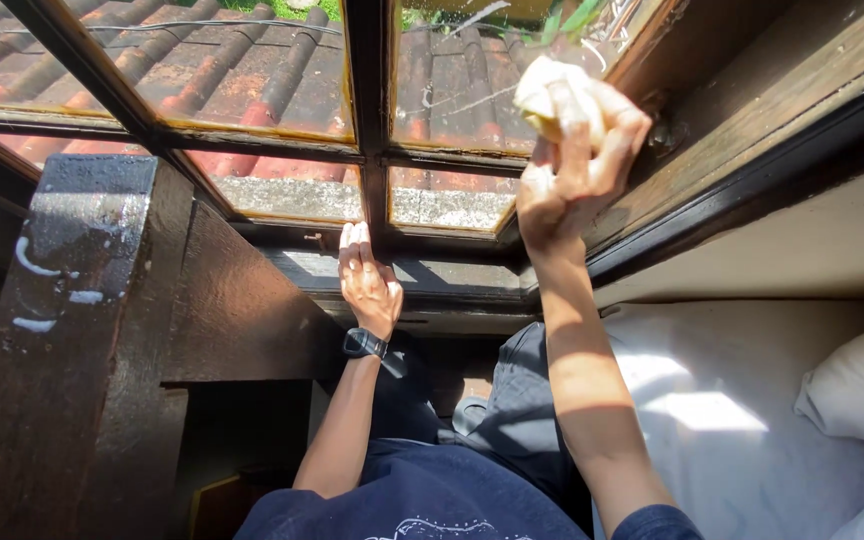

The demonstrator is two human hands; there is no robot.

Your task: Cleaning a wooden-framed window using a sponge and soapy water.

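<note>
Overhead, head view, one entry per item. Right hand (577, 160): raised against the window, fingers curled tight around a cloth (544, 92), pale yellow-white and bunched into a wad, which shows above and between the fingers; the cloth is pressed to the upper right pane (457, 80) close to the wooden side frame (742, 120). Left hand (367, 280): flat and open, fingers straight and together, holding nothing, palm laid on the lower frame rail just under the centre mullion (370, 110); a dark watch (364, 343) sits on the wrist. Window: dark wooden bars divide it into several panes, two upper and two lower in view; the glass is streaked and dusty. Through the glass: a roof (242, 70) of reddish tiles, with a strip of green at the top edge. Left of the window: a dark wooden post (82, 330) with white smears on its face. Lower right: a white sheet (712, 420) in patches of sunlight, with a white pillow (862, 385) at the right edge. Bottom centre: the person's dark blue shirt (422, 500) and grey trousers (522, 400), one knee bent toward the sill. Both forearms are bare and reach up from the bottom of the view, well apart from each other.
</note>
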